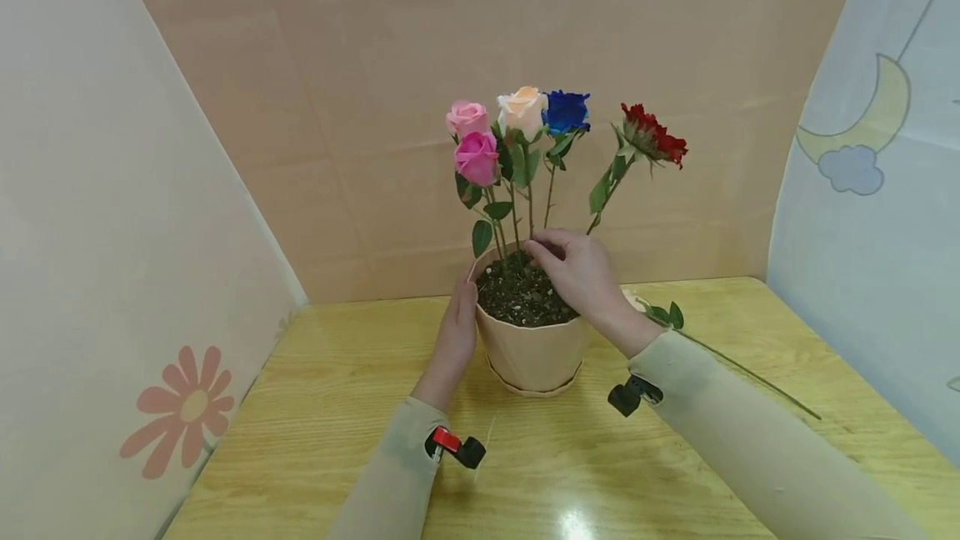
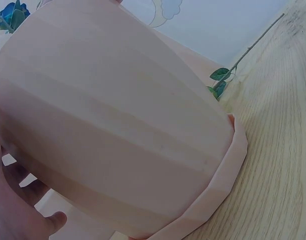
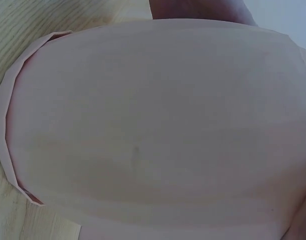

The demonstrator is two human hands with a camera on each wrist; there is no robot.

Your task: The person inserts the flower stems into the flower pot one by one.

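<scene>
A pale pink flowerpot [image 1: 528,352] filled with dark soil [image 1: 525,298] stands on a matching saucer [image 1: 536,392]. My right hand [image 1: 581,273] reaches over the rim and pinches the low stem of a peach rose [image 1: 522,111]. Against the pot's left side, my left hand [image 1: 457,323] rests with its fingers fairly straight; the left wrist view shows that hand [image 2: 18,205] beside the pot wall. Also upright in the pot are a light pink rose [image 1: 467,118], a bright pink rose [image 1: 476,158] and a blue rose [image 1: 566,112]. A red flower [image 1: 654,136] leans right, its stem base hidden behind my right hand.
On the wooden table [image 1: 337,373], right of the pot, lies another flower stem [image 1: 750,373] with green leaves [image 1: 666,315]; its pale bloom is partly covered by my right wrist. A tan backdrop [image 1: 375,148] rises behind, with decorated panels at left and right.
</scene>
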